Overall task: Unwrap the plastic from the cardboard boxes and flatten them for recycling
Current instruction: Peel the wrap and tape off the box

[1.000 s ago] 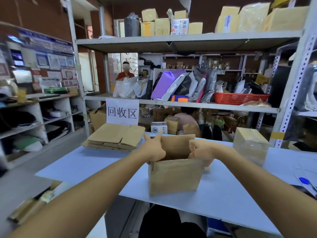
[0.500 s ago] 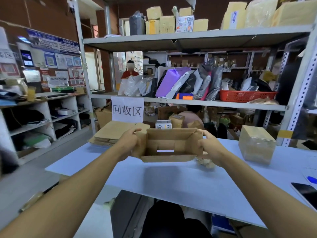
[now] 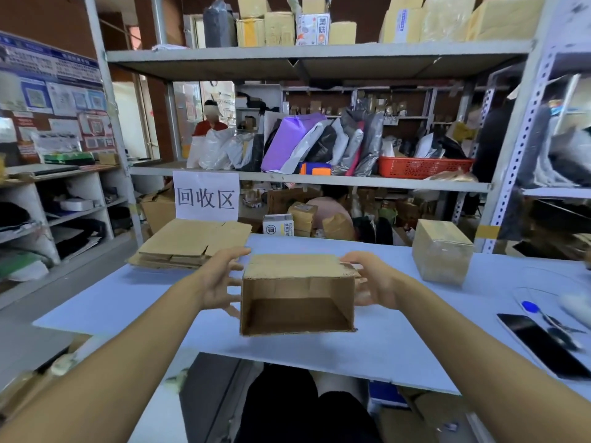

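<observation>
Flanking the open cardboard box at frame centre, left hand and right hand were spread; pressing opposite corners inward should collapse it flat.

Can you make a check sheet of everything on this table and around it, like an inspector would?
Surface: pale blue flat table, box and clutter on it.
Job's things: open brown cardboard box on its side, opening facing the camera; plastic-wrapped cardboard box standing to the right; stack of flattened brown cardboard at back left.
Clutter: black phone near the right edge; blue-tipped item beside it, too blurred to name.
Hands: left hand and right hand flank the open box, fingers spread.
Cables: nothing seen.
Surroundings: grey metal shelves holding parcels, red plastic basket, white paper sign.
</observation>
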